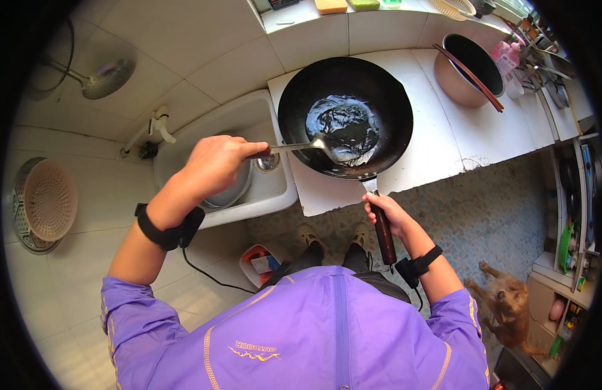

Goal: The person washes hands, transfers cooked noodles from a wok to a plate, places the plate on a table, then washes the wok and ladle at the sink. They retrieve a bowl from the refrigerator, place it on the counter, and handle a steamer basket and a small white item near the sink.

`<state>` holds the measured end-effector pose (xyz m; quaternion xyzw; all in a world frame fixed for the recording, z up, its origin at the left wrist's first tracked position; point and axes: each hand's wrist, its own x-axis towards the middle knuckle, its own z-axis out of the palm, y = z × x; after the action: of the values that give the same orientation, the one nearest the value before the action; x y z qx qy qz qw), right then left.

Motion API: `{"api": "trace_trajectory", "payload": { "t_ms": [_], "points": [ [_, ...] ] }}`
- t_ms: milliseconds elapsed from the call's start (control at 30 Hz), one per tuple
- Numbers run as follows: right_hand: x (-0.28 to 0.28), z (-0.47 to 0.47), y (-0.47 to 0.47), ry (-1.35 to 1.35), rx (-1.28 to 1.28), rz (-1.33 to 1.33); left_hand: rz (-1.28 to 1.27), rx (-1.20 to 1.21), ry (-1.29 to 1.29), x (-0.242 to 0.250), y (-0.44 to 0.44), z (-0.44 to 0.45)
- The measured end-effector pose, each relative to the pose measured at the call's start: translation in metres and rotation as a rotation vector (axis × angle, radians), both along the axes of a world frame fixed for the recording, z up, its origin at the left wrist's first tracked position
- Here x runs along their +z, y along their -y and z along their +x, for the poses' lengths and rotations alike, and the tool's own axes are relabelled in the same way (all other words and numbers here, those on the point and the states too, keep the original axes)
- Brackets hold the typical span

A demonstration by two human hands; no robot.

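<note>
A black wok (398, 117) with shiny liquid (347, 129) in its bottom rests on the white tiled counter, beside the sink. My left hand (218, 161) is closed around the dark handle of a metal cooking utensil, probably a spatula (301, 146). Its shaft crosses the near left rim of the wok, and its head dips into the liquid. The exact shape of the head is hard to tell. My right hand (391, 214) grips the wok's dark brown handle (382, 234), which points towards my body past the counter edge.
Left of the wok, a metal basin (232, 190) sits in the white sink (276, 190) below a tap (162, 124). A pot (459, 85) with chopsticks (469, 75) across it stands on the right. A brown dog (508, 302) is on the floor at lower right, near shelves.
</note>
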<state>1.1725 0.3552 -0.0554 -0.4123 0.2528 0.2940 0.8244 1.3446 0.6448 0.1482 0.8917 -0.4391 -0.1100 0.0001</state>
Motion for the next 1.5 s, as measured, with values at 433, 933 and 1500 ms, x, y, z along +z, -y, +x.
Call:
{"api": "trace_trajectory", "payload": {
  "t_ms": [433, 933, 1500],
  "points": [
    [0.073, 0.023, -0.026, -0.102, -0.044, -0.092, 0.434, -0.036, 0.381, 0.023, 0.056, 0.026],
    [0.087, 0.036, -0.028, -0.123, -0.035, -0.087, 0.396, -0.038, 0.352, 0.009, 0.087, 0.065],
    [0.034, 0.014, -0.018, 0.029, 0.073, -0.391, 0.519, 0.045, 0.058, 0.081, 0.056, 0.037]
  ]
}}
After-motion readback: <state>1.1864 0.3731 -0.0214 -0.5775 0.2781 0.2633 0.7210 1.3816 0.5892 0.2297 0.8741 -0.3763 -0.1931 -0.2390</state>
